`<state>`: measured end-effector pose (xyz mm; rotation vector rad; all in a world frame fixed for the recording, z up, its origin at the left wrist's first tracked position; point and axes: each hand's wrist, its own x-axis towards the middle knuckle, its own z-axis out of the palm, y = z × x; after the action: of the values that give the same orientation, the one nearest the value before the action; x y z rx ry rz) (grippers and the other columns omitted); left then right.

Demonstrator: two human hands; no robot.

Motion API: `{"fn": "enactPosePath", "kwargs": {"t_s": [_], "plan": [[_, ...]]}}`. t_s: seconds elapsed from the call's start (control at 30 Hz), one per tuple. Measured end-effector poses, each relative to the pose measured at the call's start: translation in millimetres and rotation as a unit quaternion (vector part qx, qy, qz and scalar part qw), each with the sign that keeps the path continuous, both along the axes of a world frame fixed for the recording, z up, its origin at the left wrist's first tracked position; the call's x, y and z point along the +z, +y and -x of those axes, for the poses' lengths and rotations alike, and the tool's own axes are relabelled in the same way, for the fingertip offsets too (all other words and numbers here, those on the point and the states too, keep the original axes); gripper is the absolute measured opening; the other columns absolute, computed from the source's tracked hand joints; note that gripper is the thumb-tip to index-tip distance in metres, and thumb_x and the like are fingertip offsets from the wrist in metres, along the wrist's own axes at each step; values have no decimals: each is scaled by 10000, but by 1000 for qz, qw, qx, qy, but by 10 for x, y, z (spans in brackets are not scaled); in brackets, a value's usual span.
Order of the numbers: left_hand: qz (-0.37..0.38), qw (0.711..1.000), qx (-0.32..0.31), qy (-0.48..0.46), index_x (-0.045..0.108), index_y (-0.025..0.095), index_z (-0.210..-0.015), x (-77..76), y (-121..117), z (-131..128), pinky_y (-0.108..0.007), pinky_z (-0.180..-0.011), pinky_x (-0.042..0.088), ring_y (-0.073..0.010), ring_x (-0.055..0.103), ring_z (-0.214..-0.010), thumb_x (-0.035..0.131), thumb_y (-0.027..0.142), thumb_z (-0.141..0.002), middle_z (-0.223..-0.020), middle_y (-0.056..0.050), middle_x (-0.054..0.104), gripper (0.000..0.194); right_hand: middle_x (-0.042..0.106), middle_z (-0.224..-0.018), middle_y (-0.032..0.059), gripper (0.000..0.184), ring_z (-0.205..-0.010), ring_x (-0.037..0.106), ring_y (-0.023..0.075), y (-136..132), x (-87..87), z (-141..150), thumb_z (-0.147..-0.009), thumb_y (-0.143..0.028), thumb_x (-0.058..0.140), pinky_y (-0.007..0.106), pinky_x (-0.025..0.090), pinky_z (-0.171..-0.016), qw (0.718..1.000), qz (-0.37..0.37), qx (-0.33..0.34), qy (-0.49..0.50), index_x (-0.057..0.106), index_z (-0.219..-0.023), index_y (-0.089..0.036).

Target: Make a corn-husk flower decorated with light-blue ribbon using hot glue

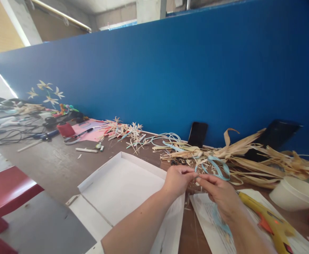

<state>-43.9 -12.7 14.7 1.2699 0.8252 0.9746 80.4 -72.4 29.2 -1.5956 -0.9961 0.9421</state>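
Observation:
My left hand (pixel 177 180) and my right hand (pixel 220 195) meet fingertip to fingertip above the table, both closed in a pinch. From between the fingers a thin, light blue stem (pixel 196 169) pokes up, with pale husk pieces just above that look like a small flower. A light blue strip (pixel 220 222) hangs below my right hand. Most of what the fingers grip is hidden. Under my left forearm lies an open white cardboard box (pixel 128 180). A yellow glue gun (pixel 267 218) rests on paper right of my right hand.
Dry husks (pixel 249 158) and a white tub (pixel 297 194) lie to the right. A phone (pixel 198 134) leans on the blue partition (pixel 170 70). Small husk flowers (pixel 128 130), a pink sheet (pixel 91 130), red tape (pixel 66 129) and cables (pixel 19 135) spread leftward. A red stool (pixel 6 190) stands at left.

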Motion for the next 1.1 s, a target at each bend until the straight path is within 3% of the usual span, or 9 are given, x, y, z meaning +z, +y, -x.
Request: {"fn": "enactPosePath", "kwargs": {"t_s": [0.17, 0.3, 0.43, 0.6, 0.8, 0.87, 1.0, 1.1], "plan": [[33, 999, 5, 11, 712, 135, -703, 84, -20, 16, -205, -508, 371, -84, 459, -521, 703, 348, -601, -561, 3, 570, 237, 684, -709, 21, 242, -725, 606, 221, 5, 18, 7, -627, -396, 683, 313, 436, -681, 995, -34, -25, -91, 729, -783, -218], [108, 994, -14, -2, 714, 121, -735, 141, -13, 49, -221, -517, 405, -89, 483, -516, 755, 385, -540, -563, -3, 579, 330, 707, -809, 37, 271, -809, 626, 231, -21, 36, 28, -672, -403, 666, 322, 440, -782, 997, -49, 26, -52, 716, -853, -208], [105, 994, 4, 10, 715, 110, -725, 120, 10, 59, -225, -519, 404, -76, 462, -488, 782, 400, -499, -547, 0, 574, 374, 714, -839, 48, 311, -807, 634, 231, -43, 59, 55, -660, -428, 685, 315, 455, -769, 997, -46, 47, -34, 715, -876, -207], [133, 990, 22, 34, 718, 107, -718, 140, 4, 76, -236, -529, 417, -102, 501, -534, 813, 374, -444, -589, -20, 605, 394, 712, -740, 29, 249, -726, 625, 215, -40, 80, 65, -642, -437, 684, 280, 450, -710, 994, -41, 16, -104, 724, -752, -217], [156, 988, 5, 10, 712, 110, -694, 171, -6, 114, -240, -545, 425, -111, 515, -550, 775, 297, -523, -588, -27, 607, 261, 707, -725, 17, 218, -710, 619, 229, -26, 81, 63, -651, -415, 655, 292, 442, -701, 987, -32, 18, -153, 722, -752, -233], [126, 991, 24, 28, 714, 125, -677, 145, 2, 102, -243, -561, 434, -125, 536, -592, 752, 276, -552, -639, -35, 621, 199, 704, -711, 16, 205, -706, 620, 235, -20, 81, 80, -652, -405, 650, 299, 440, -694, 988, -27, 10, -152, 721, -746, -237], [-22, 991, 92, 94, 717, 171, -620, 78, 11, 55, -230, -658, 452, -147, 570, -729, 719, 234, -586, -703, -27, 622, 72, 694, -678, 10, 203, -680, 615, 237, -9, 71, 114, -648, -398, 650, 307, 431, -654, 992, -21, -6, -124, 725, -745, -237], [-9, 993, 75, 93, 718, 165, -653, 85, -9, 45, -227, -623, 456, -141, 566, -701, 698, 267, -616, -712, -25, 621, 110, 636, -549, 0, 236, -580, 579, 206, -4, 45, 110, -633, -406, 664, 281, 395, -543, 997, 2, 1, -72, 726, -762, -219]]}}
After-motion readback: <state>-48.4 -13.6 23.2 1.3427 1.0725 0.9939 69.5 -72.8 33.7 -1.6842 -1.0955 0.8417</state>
